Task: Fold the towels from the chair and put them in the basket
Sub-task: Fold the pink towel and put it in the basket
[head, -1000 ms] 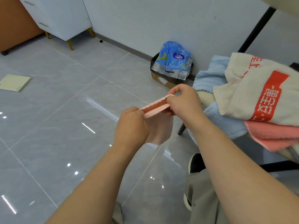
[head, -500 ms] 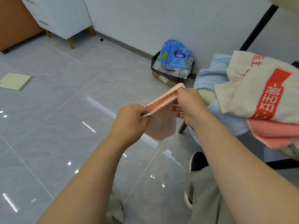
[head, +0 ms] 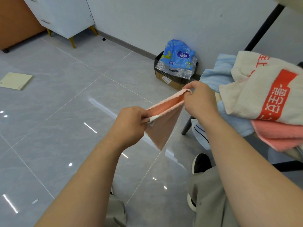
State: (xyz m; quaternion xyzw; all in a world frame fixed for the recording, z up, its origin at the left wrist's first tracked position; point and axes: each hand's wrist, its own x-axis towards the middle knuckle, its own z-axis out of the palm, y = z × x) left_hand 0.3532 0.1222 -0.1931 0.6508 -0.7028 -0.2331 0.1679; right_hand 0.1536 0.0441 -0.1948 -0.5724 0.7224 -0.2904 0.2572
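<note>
Towel, pink, doubled over: our left hand and right hand each pinch a top corner, stretched above the floor.

Small towel held in the air between two hands, with the loaded chair to the right.

The small towel hangs over the floor, its upper edge stretched from the left hand, nearer and lower, to the right hand, farther off and higher. Just right of the right hand, the pile of towels lies heaped on the chair, whose leg stands on the floor below that hand. Behind the hands a box sits against the wall, with a bag sticking out of its top. Far back on the left a cabinet stands by the wall. A flat sheet lies on the floor at the left edge, well apart from the rest.
</note>
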